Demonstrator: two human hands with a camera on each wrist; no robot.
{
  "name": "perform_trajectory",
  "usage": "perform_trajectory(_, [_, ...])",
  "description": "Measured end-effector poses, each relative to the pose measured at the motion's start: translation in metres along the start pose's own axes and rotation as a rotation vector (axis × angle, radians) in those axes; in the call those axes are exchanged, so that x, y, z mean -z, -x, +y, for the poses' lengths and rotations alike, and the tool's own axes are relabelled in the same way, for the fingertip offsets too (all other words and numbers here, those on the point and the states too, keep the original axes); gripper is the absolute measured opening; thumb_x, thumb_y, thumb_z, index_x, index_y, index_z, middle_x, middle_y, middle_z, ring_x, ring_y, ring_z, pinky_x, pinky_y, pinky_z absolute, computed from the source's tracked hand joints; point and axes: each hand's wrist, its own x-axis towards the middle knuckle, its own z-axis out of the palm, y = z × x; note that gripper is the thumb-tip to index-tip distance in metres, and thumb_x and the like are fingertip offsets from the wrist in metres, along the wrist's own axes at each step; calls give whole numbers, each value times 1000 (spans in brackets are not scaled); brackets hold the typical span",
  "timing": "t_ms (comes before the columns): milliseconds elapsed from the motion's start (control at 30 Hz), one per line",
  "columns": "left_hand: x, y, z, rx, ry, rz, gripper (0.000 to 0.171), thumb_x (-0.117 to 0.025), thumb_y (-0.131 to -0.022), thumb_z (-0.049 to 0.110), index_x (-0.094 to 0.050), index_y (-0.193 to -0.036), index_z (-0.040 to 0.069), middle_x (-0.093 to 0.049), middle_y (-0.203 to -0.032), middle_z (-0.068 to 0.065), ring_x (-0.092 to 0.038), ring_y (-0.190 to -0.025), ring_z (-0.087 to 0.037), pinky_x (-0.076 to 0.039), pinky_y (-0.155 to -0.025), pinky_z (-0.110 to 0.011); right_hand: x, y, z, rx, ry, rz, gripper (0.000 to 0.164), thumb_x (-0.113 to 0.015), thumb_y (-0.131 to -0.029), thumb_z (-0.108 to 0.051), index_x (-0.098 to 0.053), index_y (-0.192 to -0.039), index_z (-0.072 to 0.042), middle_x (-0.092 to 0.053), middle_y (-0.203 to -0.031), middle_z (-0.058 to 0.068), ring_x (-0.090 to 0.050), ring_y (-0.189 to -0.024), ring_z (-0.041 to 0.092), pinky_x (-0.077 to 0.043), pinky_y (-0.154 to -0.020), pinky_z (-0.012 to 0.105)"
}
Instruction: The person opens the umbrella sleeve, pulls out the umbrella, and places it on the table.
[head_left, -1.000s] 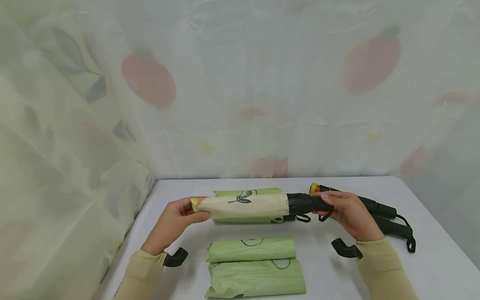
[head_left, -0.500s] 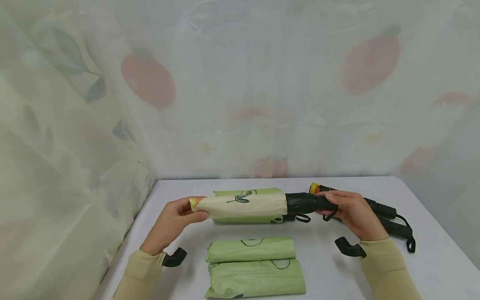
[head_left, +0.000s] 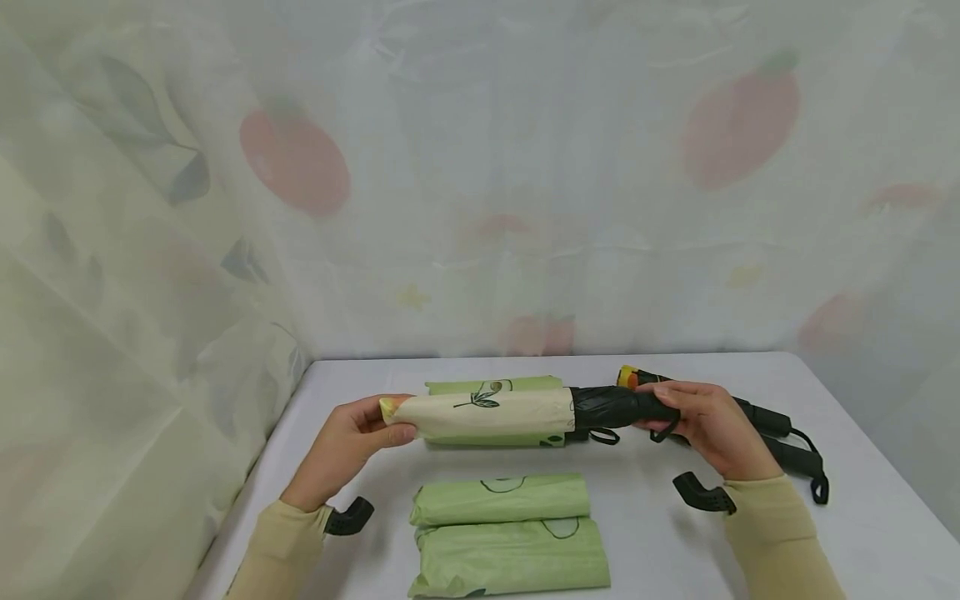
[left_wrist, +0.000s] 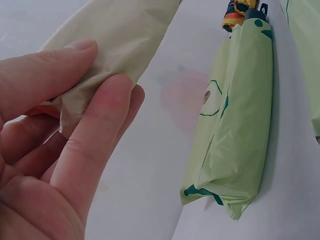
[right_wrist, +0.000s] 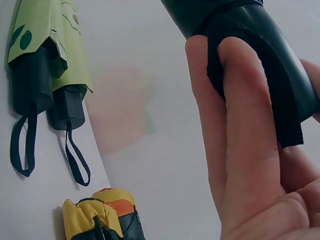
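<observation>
A folding umbrella (head_left: pixel 600 407) lies level between my hands, partly inside a cream sleeve (head_left: pixel 517 412) printed with a leafy sprig. My left hand (head_left: pixel 352 442) pinches the sleeve's yellow-and-orange end. In the left wrist view, thumb and fingers fold the cloth (left_wrist: pixel 82 97) between them. My right hand (head_left: pixel 705 425) holds the umbrella by its black handle (right_wrist: pixel 285 50), and the wrist strap (right_wrist: pixel 275 80) hangs over the fingers. The black part between sleeve and right hand is bare. The umbrella overlaps green-covered umbrellas (head_left: pixel 495 385) at the back of the table.
Two flat green sleeves (head_left: pixel 513 554) lie near the front of the white table (head_left: pixel 660 567). Uncovered black umbrellas (head_left: pixel 772 421) with yellow-orange ends rest at the right, straps outward. Black handles (right_wrist: pixel 32 85) stick out of the green covers at the back. Printed curtains (head_left: pixel 480 167) surround the table.
My right hand has shifted slightly to the right with the handle, and a little more of the black part shows beyond the cream sleeve. The left hand has hardly moved.
</observation>
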Motion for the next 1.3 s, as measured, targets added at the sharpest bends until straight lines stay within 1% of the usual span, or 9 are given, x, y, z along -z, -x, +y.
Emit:
perform_trajectory(133, [-1, 0, 0, 1, 7, 2, 48, -89, -91, 31, -75, -135, 21, -79, -126, -7, -78, -111, -23, -64, -97, -33, 1, 0, 0, 3, 17, 1, 27, -58, -114, -19, -81, -124, -14, -78, -124, -9, -82, -105, 20, -61, -90, 25])
perform_trajectory(333, [-2, 0, 1, 16, 12, 12, 47, -90, -90, 32, -76, -133, 22, -79, -125, -6, -78, -111, -23, -64, -97, -34, 3, -1, 1, -2, 24, 2, 27, -57, -114, -19, -81, -125, -13, -77, -124, -9, -82, -105, 20, -61, -90, 25])
perform_trajectory(600, [1, 1, 2, -2, -2, 16, 47, -89, -92, 31, -75, -135, 20, -80, -124, -7, -79, -110, -22, -64, -97, -33, 8, 0, 1, 16, -5, 5, 27, -56, -114, -15, -82, -123, -13, -78, -123, -9, -82, -102, 19, -62, -90, 26])
perform_trajectory(700, [0, 1, 2, -5, -2, 19, 47, -89, -92, 31, -75, -135, 20, -79, -124, -6, -79, -110, -22, -64, -97, -32, 11, 1, 0, 29, 4, -6, 28, -55, -114, -14, -81, -125, -12, -79, -123, -9, -82, -101, 19, -62, -88, 26])
perform_trajectory(800, [-2, -1, 1, -8, 0, 6, 47, -88, -93, 32, -74, -136, 20, -79, -125, -7, -78, -111, -22, -63, -97, -33, 16, 3, 0, 36, 6, -19, 29, -53, -115, -15, -79, -126, -11, -80, -123, -6, -82, -100, 18, -61, -89, 25])
perform_trajectory(900, [-5, -3, -1, 0, 6, -2, 46, -88, -93, 32, -74, -136, 21, -79, -126, -7, -78, -111, -23, -63, -97, -33, 21, 8, 2, 27, -6, -19, 29, -53, -115, -15, -79, -127, -11, -79, -123, -7, -81, -99, 18, -61, -90, 25])
perform_trajectory(1100, [-8, -4, -3, 29, 5, -3, 47, -90, -91, 34, -75, -134, 24, -79, -125, -6, -78, -109, -24, -64, -96, -34, 36, 20, 8, -15, 0, -3, 31, -51, -116, -15, -79, -128, -12, -75, -126, -10, -81, -103, 19, -61, -93, 25])
perform_trajectory(1200, [-10, -5, -4, 26, 13, -12, 47, -90, -91, 33, -75, -135, 24, -79, -124, -7, -78, -109, -24, -64, -95, -34, 47, 28, 8, -34, 4, 7, 32, -50, -116, -14, -79, -129, -12, -75, -127, -11, -81, -105, 18, -61, -93, 24])
perform_trajectory(1300, [-11, -7, -6, 24, 28, -20, 48, -90, -91, 32, -75, -135, 23, -79, -125, -8, -78, -109, -24, -64, -96, -34, 63, 38, 9, -51, 2, 18, 33, -49, -117, -14, -79, -130, -12, -75, -127, -13, -81, -106, 18, -61, -93, 24])
